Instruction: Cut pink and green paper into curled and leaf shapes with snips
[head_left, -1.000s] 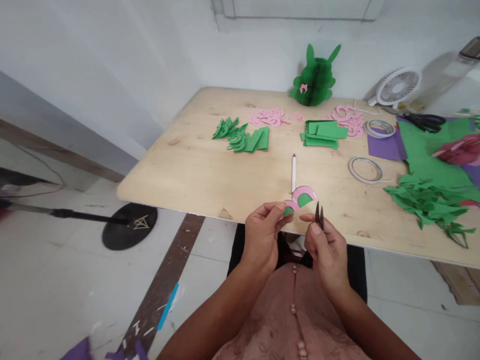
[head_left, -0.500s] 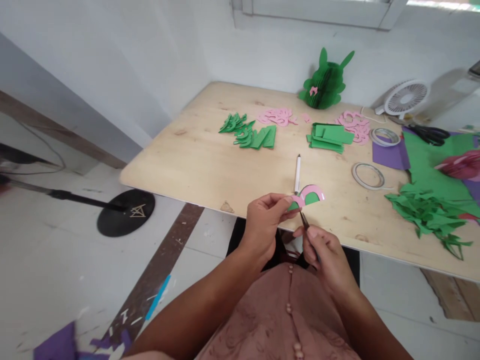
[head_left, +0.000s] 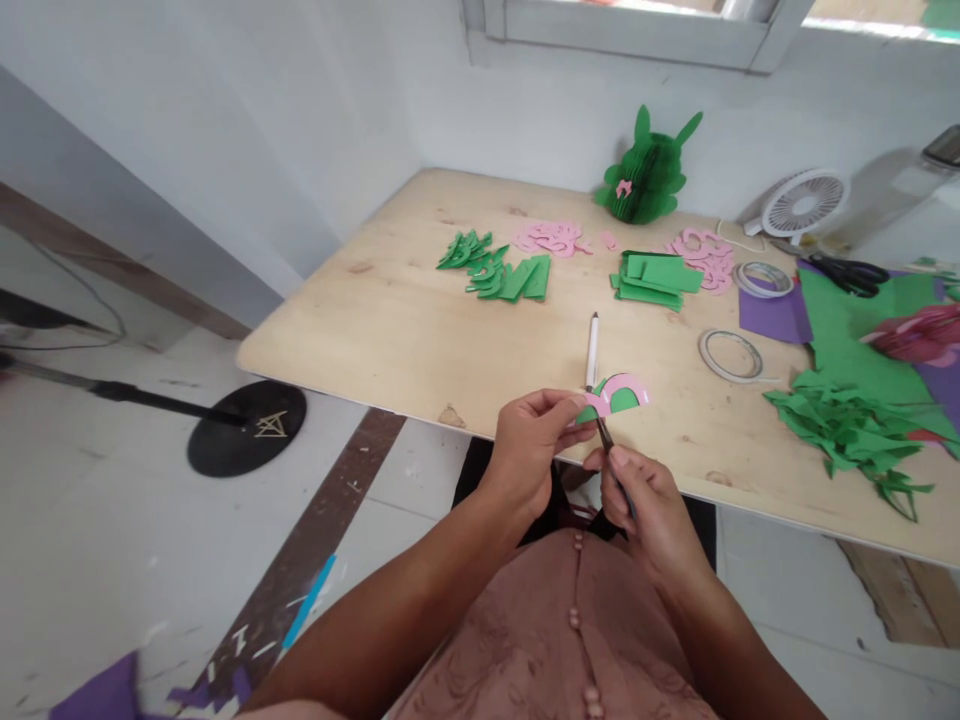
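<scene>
Between the thumb and fingers of my left hand [head_left: 531, 440], a curved pink paper cutout [head_left: 632, 383] is pinched together with a piece of green paper [head_left: 623, 402]. My right hand [head_left: 646, 497] is closed around a pair of scissors [head_left: 607, 436]; the handles are mostly hidden by the fingers. The dark blades reach up to the lower edge of the paper, close to my left fingertips. A white pen [head_left: 593, 348] lies on the table just behind the paper.
On the wooden table [head_left: 360, 330] lie green cut pieces [head_left: 491, 272], pink cutouts [head_left: 551, 238], stacked green strips [head_left: 652, 278], tape rolls [head_left: 730, 357], black-handled scissors [head_left: 851, 275] and green scraps [head_left: 840, 425]. A green paper figure [head_left: 643, 175] and a white fan [head_left: 806, 203] stand behind.
The scissors have moved slightly up and left, their blades now at the paper's lower edge. My left hand keeps its pinch. The camera view has shifted a little.
</scene>
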